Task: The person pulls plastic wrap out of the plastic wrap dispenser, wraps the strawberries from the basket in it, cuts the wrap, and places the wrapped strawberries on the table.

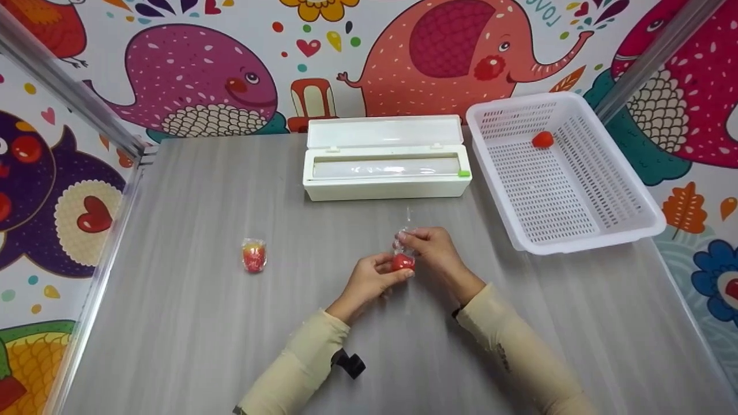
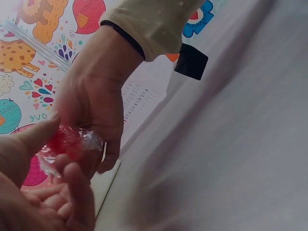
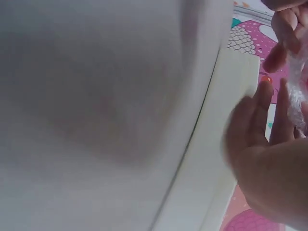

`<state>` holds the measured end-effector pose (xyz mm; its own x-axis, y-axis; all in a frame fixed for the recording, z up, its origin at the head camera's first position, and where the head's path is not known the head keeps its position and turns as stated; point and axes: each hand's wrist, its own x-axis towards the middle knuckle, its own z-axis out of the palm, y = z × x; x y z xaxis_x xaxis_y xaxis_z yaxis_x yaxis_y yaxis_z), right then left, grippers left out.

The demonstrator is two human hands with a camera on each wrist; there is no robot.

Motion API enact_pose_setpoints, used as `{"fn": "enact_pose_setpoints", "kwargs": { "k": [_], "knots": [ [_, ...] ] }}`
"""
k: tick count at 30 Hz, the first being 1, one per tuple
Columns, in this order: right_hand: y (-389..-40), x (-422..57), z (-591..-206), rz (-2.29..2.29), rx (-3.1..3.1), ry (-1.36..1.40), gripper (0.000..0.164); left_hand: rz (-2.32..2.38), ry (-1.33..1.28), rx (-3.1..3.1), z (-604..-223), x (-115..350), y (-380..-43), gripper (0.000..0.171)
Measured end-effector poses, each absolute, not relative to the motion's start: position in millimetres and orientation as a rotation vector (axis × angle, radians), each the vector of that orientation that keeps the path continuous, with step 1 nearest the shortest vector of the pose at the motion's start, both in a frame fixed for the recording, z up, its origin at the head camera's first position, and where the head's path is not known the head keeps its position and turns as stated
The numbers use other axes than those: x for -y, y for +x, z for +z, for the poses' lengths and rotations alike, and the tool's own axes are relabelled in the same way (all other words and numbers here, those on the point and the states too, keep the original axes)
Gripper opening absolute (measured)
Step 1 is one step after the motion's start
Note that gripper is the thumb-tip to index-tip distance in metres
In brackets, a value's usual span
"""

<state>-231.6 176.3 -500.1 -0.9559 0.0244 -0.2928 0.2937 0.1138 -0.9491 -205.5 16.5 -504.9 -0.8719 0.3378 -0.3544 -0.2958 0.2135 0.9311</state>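
Note:
Over the middle of the table, my left hand point(image 1: 366, 282) grips a small red fruit-like piece point(image 1: 404, 262) between thumb and fingers. Clear cling film point(image 2: 91, 140) covers the piece, and a loose end of it stands up toward the back. My right hand point(image 1: 436, 252) pinches that film just above the piece. Both hands stay close together, seen also in the left wrist view. To the left lies a red and yellow piece point(image 1: 254, 257) wrapped in film, apart from both hands. The piece's exact kind cannot be told.
A white cling film box point(image 1: 386, 191) stands at the back with its lid up and a roll inside. On the right, a white perforated basket point(image 1: 588, 245) holds one red piece point(image 1: 542, 139). Patterned walls border the grey table point(image 1: 190, 334).

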Motion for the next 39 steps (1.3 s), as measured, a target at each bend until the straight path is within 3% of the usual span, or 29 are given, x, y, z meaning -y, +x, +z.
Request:
{"fn": "enact_pose_setpoints", "kwargs": {
  "k": [12, 25, 30, 34, 39],
  "knots": [
    [-235, -182, -495, -1.846, -2.309, 0.351, 0.020, 1.740, 0.015, -1.956, -507, -27, -202, 0.030],
    [-231, -192, -474, -1.871, -2.340, 0.343, 0.016, 1.705, 0.078, -2.039, -505, -33, -200, 0.032],
    [-222, -183, -467, -1.815, -2.481, 0.095, 0.015, 1.760, -0.001, -2.008, -506, -28, -208, 0.034],
    [-206, -174, -470, -1.659, -2.795, -0.345, 0.017, 1.853, -0.100, -1.971, -505, -24, -217, 0.030],
    [-189, -167, -487, -1.172, -3.159, -0.816, 0.040, 1.941, -0.143, -1.958, -508, -21, -226, 0.020]
  ]
}}
